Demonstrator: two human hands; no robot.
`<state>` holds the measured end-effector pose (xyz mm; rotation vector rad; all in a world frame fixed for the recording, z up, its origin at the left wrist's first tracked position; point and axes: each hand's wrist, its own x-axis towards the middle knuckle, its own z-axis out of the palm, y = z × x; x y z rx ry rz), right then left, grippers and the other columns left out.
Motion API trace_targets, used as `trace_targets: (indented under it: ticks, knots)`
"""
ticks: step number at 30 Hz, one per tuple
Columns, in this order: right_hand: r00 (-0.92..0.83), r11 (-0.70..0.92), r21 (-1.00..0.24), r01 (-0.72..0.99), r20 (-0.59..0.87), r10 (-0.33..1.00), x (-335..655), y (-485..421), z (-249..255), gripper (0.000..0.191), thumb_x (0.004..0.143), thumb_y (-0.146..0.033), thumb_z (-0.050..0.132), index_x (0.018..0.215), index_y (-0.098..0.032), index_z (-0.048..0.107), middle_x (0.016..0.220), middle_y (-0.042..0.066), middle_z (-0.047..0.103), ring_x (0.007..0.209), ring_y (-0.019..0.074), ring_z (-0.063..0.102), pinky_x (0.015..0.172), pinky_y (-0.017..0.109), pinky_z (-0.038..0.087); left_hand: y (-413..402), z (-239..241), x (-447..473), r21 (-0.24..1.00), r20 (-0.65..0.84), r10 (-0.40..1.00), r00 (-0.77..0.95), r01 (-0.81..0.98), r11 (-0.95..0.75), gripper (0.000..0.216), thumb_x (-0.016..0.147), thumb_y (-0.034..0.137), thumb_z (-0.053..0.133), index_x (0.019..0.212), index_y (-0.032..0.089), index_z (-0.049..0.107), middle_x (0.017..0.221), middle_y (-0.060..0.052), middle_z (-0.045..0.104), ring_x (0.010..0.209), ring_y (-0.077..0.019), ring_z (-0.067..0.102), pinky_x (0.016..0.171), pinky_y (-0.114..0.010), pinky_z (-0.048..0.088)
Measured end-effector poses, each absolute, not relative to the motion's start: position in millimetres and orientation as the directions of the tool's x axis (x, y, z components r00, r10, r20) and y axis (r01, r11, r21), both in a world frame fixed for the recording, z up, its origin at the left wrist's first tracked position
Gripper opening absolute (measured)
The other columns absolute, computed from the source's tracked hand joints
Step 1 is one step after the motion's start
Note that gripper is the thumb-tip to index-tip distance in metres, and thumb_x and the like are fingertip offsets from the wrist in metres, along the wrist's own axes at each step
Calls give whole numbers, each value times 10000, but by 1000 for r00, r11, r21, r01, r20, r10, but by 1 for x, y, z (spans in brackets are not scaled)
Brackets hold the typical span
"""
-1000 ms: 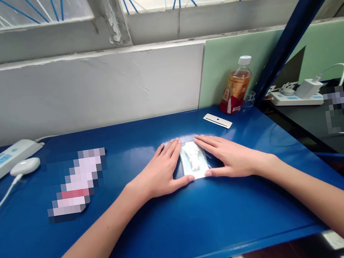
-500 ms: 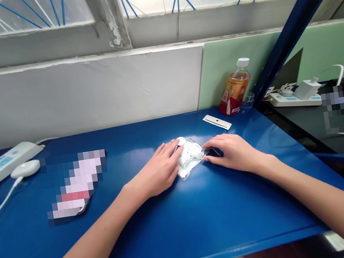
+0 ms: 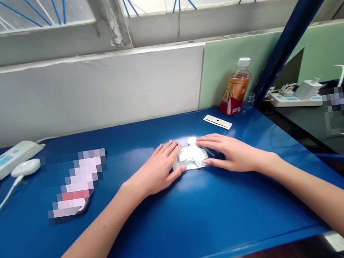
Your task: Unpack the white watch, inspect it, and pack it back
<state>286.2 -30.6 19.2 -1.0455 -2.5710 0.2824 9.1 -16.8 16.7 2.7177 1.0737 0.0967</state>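
Note:
A small clear plastic packet [image 3: 192,157] with white contents lies on the blue tabletop, its long side facing me. Glare blurs what is inside, but a round white piece [image 3: 192,141] shows at its far edge. My left hand [image 3: 156,168] rests flat along the packet's left side, fingers stretched and thumb apart, the fingertips touching it. On the opposite side, my right hand [image 3: 230,150] has its fingers extended over the right edge, with the thumb at the near right corner. Neither hand is closed round the packet.
A pixelated phone [image 3: 78,184] lies left, near a white charger [image 3: 25,168] and power strip [image 3: 6,164]. Behind my right hand are a flat white strip [image 3: 218,122] and a drink bottle [image 3: 236,89]. A blue frame post [image 3: 286,28] rises at right.
The packet has turned so its near edge lies level, and its round white piece has shifted right. My right fingers have spread from a near-pinch at its edge; my left thumb now shows.

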Motion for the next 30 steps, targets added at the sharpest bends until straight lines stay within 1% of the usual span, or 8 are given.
trace_targets:
  ticks: [2,7,11,15,20,23,27,30]
  knots:
    - [-657,698,-288,655,238,715,286,-30,19,537,930,-439,569,1396,-176,529,1386,150,587,1276,322,547,1053,491,475,-14,18,7,214,-26,695,719,683,-699,703,998,585,347,1518,113,318,1585,-161,297,1488,-297,207,1195,-451,200]
    - [-641,678,-249,692,221,735,286,-30,19,584,916,-471,585,1386,-128,534,1382,184,581,1265,338,551,1035,496,490,-11,21,1,210,-32,698,716,687,-695,766,950,662,398,1509,141,337,1579,-143,318,1476,-302,247,1187,-448,221]
    - [-648,676,-255,691,196,736,289,-29,19,661,906,-513,586,1412,-96,504,1416,196,548,1315,343,506,1074,494,459,-10,23,0,207,-50,705,707,698,-686,817,922,696,425,1513,141,327,1577,-148,319,1475,-303,249,1184,-439,226]
    - [-653,667,-293,685,161,740,292,-29,20,706,890,-553,591,1438,-123,482,1453,183,515,1333,345,491,1087,501,447,-10,24,1,216,-56,716,696,709,-672,882,884,740,449,1509,129,335,1576,-159,318,1468,-316,264,1180,-438,236]
    - [-638,641,-336,691,134,758,293,-29,19,702,884,-549,604,1442,-140,485,1458,175,512,1346,342,481,1105,490,431,-10,22,3,218,-34,721,692,709,-671,866,869,743,476,1491,149,368,1565,-169,337,1460,-325,282,1170,-451,253]
    - [-637,637,-343,690,130,760,293,-29,18,707,888,-544,602,1455,-145,467,1461,176,508,1342,342,484,1101,501,431,-11,22,5,216,-42,727,685,717,-663,870,871,728,491,1491,130,364,1561,-181,337,1463,-327,272,1173,-458,245]
    - [-640,647,-318,693,141,755,293,-28,19,707,889,-541,600,1449,-130,465,1455,183,511,1330,337,496,1085,488,450,-11,24,4,215,-64,726,685,719,-660,895,874,731,481,1499,104,346,1569,-182,319,1470,-322,254,1178,-453,237]
    - [-630,653,-277,704,181,756,294,-27,19,724,863,-546,630,1421,-106,493,1423,201,538,1308,350,514,1068,499,464,-11,24,3,210,-64,720,691,715,-667,898,880,735,463,1508,106,331,1574,-177,308,1472,-323,249,1180,-455,235]
